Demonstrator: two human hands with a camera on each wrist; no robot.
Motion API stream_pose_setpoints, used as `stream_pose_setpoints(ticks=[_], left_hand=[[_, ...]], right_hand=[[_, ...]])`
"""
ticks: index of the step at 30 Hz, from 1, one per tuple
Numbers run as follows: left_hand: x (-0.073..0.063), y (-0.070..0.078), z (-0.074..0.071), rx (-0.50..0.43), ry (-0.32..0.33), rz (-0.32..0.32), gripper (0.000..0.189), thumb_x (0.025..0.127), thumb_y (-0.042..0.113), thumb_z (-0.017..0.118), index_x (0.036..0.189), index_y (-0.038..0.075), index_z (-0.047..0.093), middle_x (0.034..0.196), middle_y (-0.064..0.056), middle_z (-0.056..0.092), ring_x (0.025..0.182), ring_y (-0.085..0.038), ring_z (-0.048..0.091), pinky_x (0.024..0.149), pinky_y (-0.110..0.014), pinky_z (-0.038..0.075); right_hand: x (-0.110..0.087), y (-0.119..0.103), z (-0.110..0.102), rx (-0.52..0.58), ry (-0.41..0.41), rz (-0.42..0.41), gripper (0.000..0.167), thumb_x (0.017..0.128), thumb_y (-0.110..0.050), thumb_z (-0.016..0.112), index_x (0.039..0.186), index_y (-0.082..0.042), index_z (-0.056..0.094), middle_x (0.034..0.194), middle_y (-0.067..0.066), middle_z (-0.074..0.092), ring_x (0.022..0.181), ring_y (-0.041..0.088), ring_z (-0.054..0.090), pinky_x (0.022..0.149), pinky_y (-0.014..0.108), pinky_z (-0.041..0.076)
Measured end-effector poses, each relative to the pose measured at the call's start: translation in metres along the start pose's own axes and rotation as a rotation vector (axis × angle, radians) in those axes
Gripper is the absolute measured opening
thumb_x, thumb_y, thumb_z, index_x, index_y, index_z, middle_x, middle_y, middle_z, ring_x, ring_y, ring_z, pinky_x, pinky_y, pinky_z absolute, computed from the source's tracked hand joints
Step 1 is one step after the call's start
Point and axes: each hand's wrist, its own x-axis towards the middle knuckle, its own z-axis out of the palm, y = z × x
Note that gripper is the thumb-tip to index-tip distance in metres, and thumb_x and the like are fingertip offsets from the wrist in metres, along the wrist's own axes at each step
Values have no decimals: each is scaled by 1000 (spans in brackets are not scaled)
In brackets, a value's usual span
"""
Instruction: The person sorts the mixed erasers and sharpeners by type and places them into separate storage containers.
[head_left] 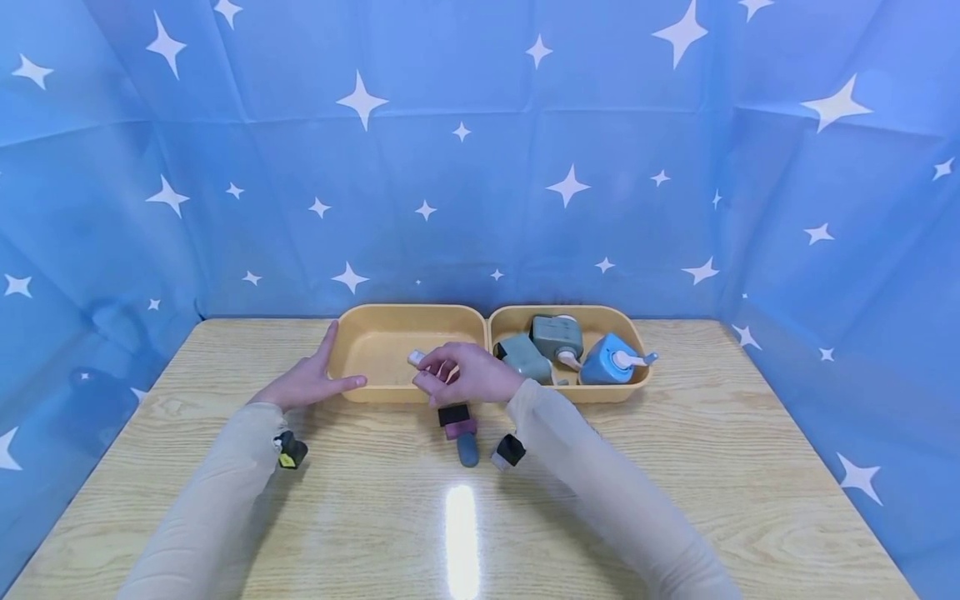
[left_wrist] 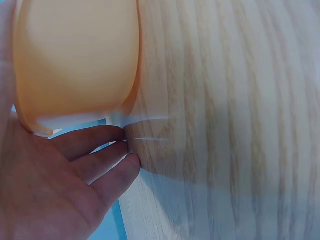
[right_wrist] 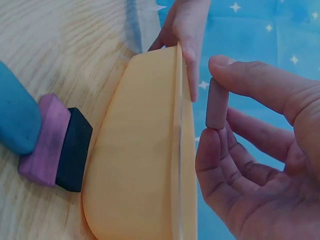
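Observation:
My right hand (head_left: 468,372) pinches a small block (right_wrist: 217,104) between thumb and fingertips. The block looks pinkish grey in the right wrist view, with a whitish end in the head view. It is held above the left yellow tray (head_left: 408,312). At that tray's left end, my left hand (head_left: 315,375) touches the rim with thumb and fingers spread. Before the tray on the table lie a black block (right_wrist: 74,150), a purple block (right_wrist: 47,140) and a blue rounded block (right_wrist: 17,110), touching in a row.
Against the left tray stands a second yellow tray (head_left: 600,312). In it lie two grey-green pump bottles (head_left: 557,335) and a blue pump bottle (head_left: 606,361), whose nozzle sticks out past the rim. A blue star-patterned curtain (head_left: 465,183) encloses the back and sides of the wooden table (head_left: 360,517).

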Motion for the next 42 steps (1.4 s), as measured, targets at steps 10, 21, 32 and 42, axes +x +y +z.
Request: stream_pose_setpoints(ticks=[10,21,32,42], left_hand=[[0,0,-1,-3,3,9,118,85,53,67,151,10,-21,144,-42,24,128,-54,35,103,-61,30],[1,-1,-1,-4,-2,9,119,85,55,66,151,10,-21,146,-40,20,130,-53,33,104,-60,29],[0,-2,-1,3,3,6,118,85,55,66,151,10,-20,145,-40,23,129,-53,34,104,-60,30],[-2,1,0,14,6,2,117,86,56,65,151,10,-21,145,-41,23,129,-53,33,104,-61,29]], right_hand=[[7,0,-8,-68,0,10,36,92,-32,68,119,-9,65,87,-3,69,86,15,63,72,30,53],[14,-5,-17,-83,10,56,39,91,-38,67,117,-10,66,86,-2,69,84,15,63,72,30,53],[22,-7,-26,-106,0,57,42,82,-10,78,122,-5,64,100,2,65,90,18,60,74,29,51],[31,-1,-31,-141,18,37,42,82,-7,77,122,-2,64,102,3,65,92,19,59,77,28,50]])
